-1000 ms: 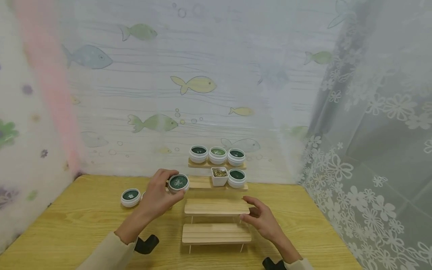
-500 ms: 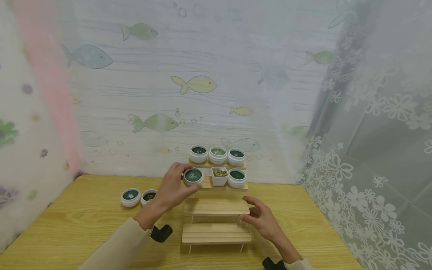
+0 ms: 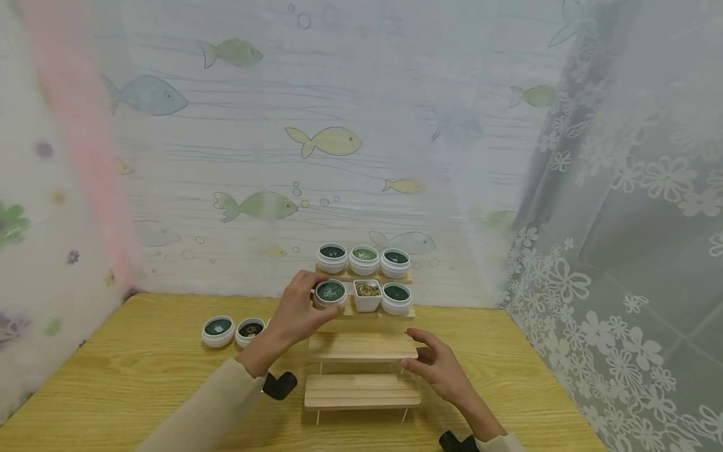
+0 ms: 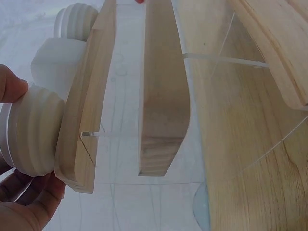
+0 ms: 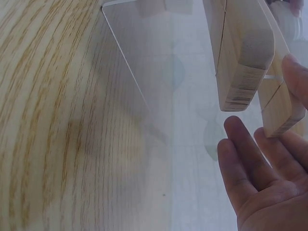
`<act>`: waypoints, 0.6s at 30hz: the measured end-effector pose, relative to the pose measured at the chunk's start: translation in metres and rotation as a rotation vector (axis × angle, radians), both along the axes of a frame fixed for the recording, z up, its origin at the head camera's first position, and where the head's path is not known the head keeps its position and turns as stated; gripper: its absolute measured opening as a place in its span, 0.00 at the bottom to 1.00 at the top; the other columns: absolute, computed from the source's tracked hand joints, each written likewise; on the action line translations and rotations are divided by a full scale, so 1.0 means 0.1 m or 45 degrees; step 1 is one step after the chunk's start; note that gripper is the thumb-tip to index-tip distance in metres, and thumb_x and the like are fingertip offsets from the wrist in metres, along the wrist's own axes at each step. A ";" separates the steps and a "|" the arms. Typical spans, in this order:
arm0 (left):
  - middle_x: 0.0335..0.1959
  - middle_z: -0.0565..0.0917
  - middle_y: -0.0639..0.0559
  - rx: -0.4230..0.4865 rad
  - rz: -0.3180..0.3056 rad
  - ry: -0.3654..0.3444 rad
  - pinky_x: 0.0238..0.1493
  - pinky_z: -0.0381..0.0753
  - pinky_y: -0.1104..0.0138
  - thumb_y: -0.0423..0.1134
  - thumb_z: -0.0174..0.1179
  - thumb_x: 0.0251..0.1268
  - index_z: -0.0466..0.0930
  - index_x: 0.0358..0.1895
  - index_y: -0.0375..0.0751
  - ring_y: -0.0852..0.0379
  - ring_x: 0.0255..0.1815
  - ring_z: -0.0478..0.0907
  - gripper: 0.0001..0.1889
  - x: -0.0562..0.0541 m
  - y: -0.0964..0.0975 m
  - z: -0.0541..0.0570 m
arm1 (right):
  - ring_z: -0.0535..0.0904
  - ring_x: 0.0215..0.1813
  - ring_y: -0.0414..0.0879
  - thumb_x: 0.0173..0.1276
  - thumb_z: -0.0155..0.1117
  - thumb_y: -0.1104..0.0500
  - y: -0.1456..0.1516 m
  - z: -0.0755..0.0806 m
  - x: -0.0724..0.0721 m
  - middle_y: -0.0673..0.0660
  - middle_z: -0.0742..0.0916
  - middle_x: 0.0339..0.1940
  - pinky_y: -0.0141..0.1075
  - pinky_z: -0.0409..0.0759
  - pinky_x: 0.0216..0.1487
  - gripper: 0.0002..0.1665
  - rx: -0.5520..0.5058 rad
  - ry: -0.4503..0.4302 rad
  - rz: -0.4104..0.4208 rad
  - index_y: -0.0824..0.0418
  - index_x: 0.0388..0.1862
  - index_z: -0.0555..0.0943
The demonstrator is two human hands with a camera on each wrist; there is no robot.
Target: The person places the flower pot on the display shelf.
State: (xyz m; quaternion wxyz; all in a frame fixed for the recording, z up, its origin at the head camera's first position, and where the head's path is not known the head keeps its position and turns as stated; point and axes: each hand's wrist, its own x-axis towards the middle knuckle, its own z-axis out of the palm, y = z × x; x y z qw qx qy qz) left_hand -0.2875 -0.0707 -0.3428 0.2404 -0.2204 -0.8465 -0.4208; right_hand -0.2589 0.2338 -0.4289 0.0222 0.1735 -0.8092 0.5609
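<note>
My left hand grips a small round white jar with dark green content, at the left end of the second tier of a stepped wooden display stand. In the left wrist view the jar sits right at the plank's face, thumb and fingers on opposite sides. Beside it on that tier are a square white cup of grainy bits and another green-filled jar. My right hand holds the right end of the third tier, thumb at the front edge, forefinger at the back.
Three round jars line the top tier. Left of the stand on the wooden table stand a green-filled jar and a dark-filled jar, with a further one mostly hidden behind the left hand. A fish-print curtain hangs behind.
My left hand has carried the round jar rightward from beside the stand onto the left end of the second tier. The right hand has stayed on the third tier.
</note>
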 end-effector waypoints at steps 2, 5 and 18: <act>0.45 0.73 0.47 0.002 0.003 -0.003 0.38 0.79 0.62 0.41 0.73 0.47 0.76 0.52 0.36 0.55 0.41 0.72 0.27 -0.01 0.01 0.00 | 0.79 0.52 0.55 0.61 0.71 0.57 0.00 0.00 0.00 0.65 0.71 0.66 0.35 0.80 0.44 0.36 0.001 0.001 0.001 0.57 0.67 0.69; 0.45 0.73 0.45 0.014 0.002 0.004 0.38 0.78 0.62 0.41 0.73 0.47 0.76 0.52 0.35 0.54 0.40 0.72 0.27 -0.02 0.02 -0.01 | 0.79 0.52 0.55 0.61 0.71 0.57 0.00 0.00 0.00 0.65 0.72 0.66 0.35 0.80 0.45 0.36 0.002 0.000 0.001 0.57 0.67 0.69; 0.43 0.73 0.45 0.028 0.011 0.017 0.35 0.80 0.62 0.42 0.72 0.50 0.76 0.52 0.33 0.55 0.37 0.72 0.27 -0.05 0.03 -0.04 | 0.78 0.55 0.57 0.60 0.71 0.56 0.00 0.00 0.00 0.62 0.73 0.66 0.35 0.80 0.45 0.36 0.012 0.009 -0.021 0.57 0.67 0.70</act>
